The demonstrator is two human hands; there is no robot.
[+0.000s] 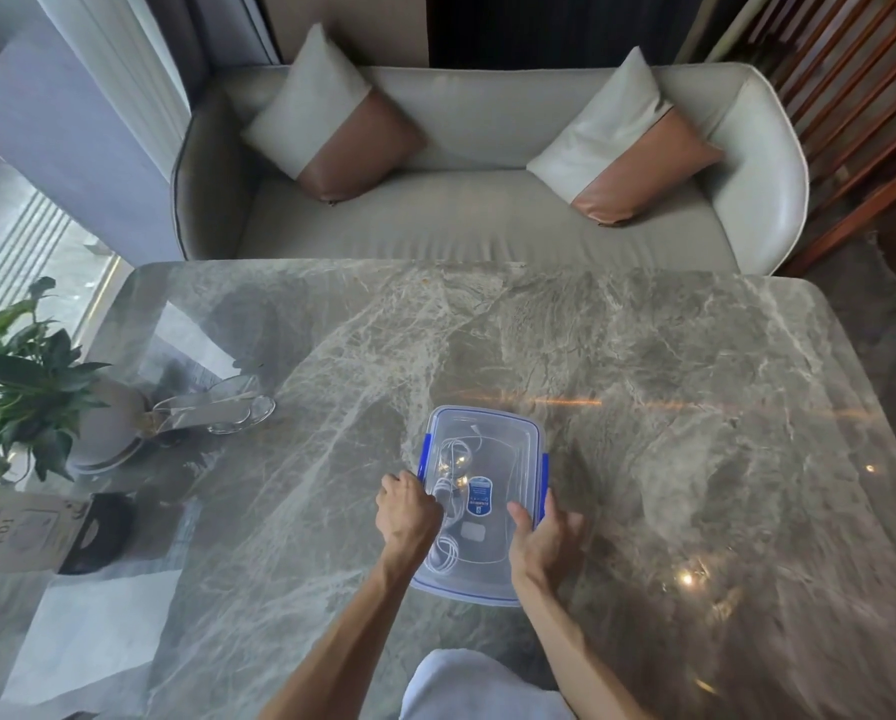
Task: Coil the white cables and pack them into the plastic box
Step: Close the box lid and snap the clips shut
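Note:
A clear plastic box (508, 439) with a transparent lid and blue side clips sits on the marble table near the front middle. White coiled cables (448, 467) lie inside it along its left side, seen through the lid. A blue label sticks on the lid. My left hand (406, 511) rests at the box's left edge, fingers curled against the blue clip there. My right hand (539, 543) grips the right edge, thumb on the lid and fingers down the side by the right clip.
A clear glass jug (212, 407) lies on the table at the left beside a potted plant (24, 387). A card stand and a black object (97, 532) stand at the left front. A grey sofa (487, 220) with two cushions runs behind the table.

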